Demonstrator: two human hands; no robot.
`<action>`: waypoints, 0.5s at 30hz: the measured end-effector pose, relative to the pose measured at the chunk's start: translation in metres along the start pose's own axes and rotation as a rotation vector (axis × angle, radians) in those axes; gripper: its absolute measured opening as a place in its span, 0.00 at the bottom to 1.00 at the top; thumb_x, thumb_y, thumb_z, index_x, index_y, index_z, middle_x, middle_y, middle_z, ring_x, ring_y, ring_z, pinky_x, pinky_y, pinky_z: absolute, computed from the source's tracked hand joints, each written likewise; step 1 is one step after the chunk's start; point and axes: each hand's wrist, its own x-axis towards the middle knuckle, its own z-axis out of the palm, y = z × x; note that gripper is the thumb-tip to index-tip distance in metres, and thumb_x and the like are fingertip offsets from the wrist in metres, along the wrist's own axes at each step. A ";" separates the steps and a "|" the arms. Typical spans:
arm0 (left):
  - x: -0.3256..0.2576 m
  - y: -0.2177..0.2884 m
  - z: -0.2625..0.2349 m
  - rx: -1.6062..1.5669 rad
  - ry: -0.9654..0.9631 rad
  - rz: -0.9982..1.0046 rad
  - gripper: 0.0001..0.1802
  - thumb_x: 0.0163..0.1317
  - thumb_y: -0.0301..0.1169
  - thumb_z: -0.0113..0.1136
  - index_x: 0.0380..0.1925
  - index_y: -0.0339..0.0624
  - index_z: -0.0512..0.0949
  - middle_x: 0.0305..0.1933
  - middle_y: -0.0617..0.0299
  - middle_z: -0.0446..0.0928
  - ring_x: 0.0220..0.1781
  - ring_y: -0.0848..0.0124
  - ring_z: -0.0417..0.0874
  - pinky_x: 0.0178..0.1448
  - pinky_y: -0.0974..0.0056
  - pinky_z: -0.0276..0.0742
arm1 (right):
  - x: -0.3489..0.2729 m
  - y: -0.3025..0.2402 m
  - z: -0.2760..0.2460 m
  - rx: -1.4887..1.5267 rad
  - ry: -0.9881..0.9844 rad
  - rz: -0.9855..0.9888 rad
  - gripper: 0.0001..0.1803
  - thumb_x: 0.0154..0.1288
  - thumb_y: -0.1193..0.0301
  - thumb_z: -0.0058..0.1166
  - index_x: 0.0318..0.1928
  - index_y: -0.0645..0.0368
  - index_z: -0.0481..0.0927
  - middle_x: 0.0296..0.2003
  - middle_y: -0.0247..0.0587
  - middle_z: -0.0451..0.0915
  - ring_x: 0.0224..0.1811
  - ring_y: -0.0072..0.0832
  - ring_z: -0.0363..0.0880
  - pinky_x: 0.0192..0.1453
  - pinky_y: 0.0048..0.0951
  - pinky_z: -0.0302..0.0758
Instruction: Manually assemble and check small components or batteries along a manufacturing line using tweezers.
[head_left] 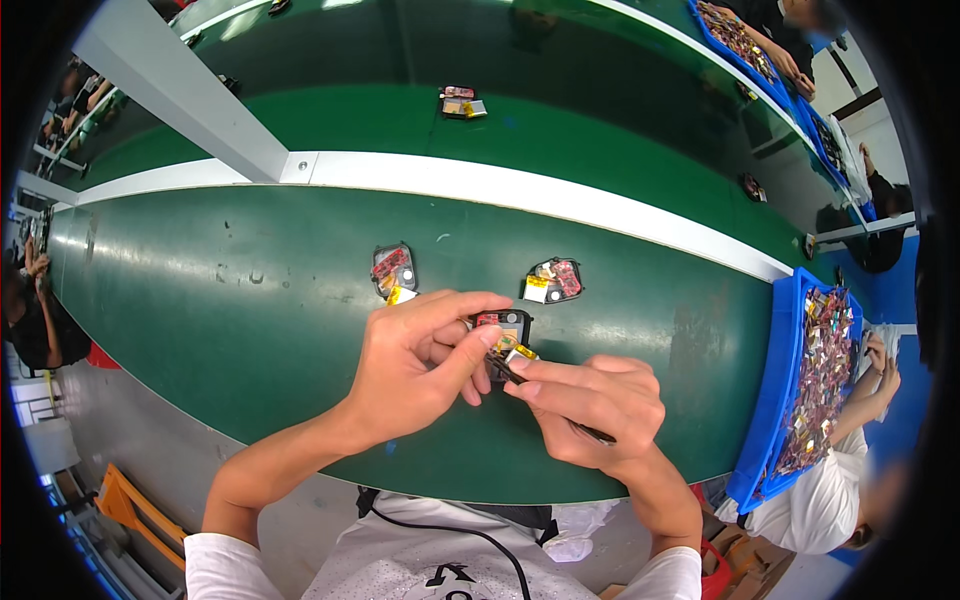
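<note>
Two bare hands work close together over the green bench point(280, 330). The left hand point(430, 355) is curled rather than flat, its thumb and forefinger closed in a pinch on an open black casing point(516, 320) that sits at its fingertips, just to its right. The right hand point(595, 405) has its fingers drawn together around a slim dark tool point(592, 433), whose far end pokes out below the knuckles. At this hand's fingertips, right against the casing, is a small silver-and-yellow battery point(521, 354); I can't tell whether the fingers grip it or only touch it.

Just beyond the left hand lies a second open unit point(392, 268) with red inside, its battery point(401, 295) close to the knuckles. Beyond the right hand, and a little to its left, rests a third unit point(558, 279), its yellow-and-white battery point(536, 289) at the near edge. Well off to the right of the right hand stands a blue bin point(778, 370) heaped with small parts point(825, 375) too jumbled to pick apart.

The lower part of the held casing is covered by fingers, the tool's tip is hard to make out, and most of its shaft is hidden in the right hand.
</note>
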 end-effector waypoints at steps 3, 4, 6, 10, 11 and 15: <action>-0.001 -0.001 0.003 0.013 0.034 0.004 0.12 0.71 0.19 0.58 0.52 0.27 0.81 0.38 0.57 0.81 0.26 0.74 0.86 0.26 0.71 0.84 | -0.001 0.000 0.000 -0.010 -0.011 -0.011 0.18 0.43 0.85 0.74 0.36 0.55 0.87 0.35 0.40 0.91 0.15 0.17 0.75 0.18 0.18 0.61; -0.001 -0.003 0.004 0.014 0.056 -0.010 0.11 0.70 0.19 0.59 0.51 0.28 0.81 0.36 0.57 0.82 0.26 0.75 0.86 0.26 0.71 0.83 | -0.001 0.000 0.000 -0.010 -0.005 -0.016 0.18 0.43 0.85 0.74 0.36 0.55 0.87 0.35 0.40 0.91 0.15 0.17 0.75 0.18 0.18 0.61; -0.001 -0.002 0.006 0.026 0.080 -0.015 0.11 0.70 0.19 0.59 0.50 0.28 0.81 0.34 0.58 0.82 0.25 0.75 0.85 0.25 0.71 0.83 | -0.002 0.001 0.002 0.009 -0.006 -0.016 0.18 0.43 0.85 0.74 0.36 0.56 0.87 0.35 0.38 0.91 0.16 0.17 0.77 0.18 0.18 0.60; 0.015 0.013 0.000 0.130 0.087 -0.079 0.10 0.70 0.21 0.60 0.48 0.29 0.82 0.30 0.58 0.83 0.23 0.76 0.85 0.24 0.69 0.81 | 0.002 0.008 -0.001 -0.006 0.039 -0.063 0.17 0.44 0.85 0.74 0.36 0.58 0.85 0.34 0.41 0.91 0.19 0.20 0.81 0.19 0.17 0.63; 0.028 0.019 -0.005 0.151 0.081 -0.102 0.10 0.70 0.22 0.60 0.48 0.29 0.82 0.29 0.57 0.83 0.22 0.75 0.84 0.24 0.69 0.80 | 0.003 0.009 -0.003 0.014 0.137 -0.013 0.15 0.45 0.84 0.74 0.35 0.60 0.86 0.34 0.42 0.90 0.21 0.22 0.83 0.20 0.18 0.66; 0.115 0.026 -0.068 0.328 0.327 0.188 0.14 0.72 0.25 0.58 0.52 0.25 0.78 0.34 0.55 0.82 0.24 0.70 0.86 0.26 0.67 0.82 | 0.001 0.015 -0.004 0.114 0.339 0.116 0.12 0.48 0.82 0.76 0.33 0.63 0.86 0.32 0.44 0.90 0.24 0.25 0.87 0.22 0.18 0.71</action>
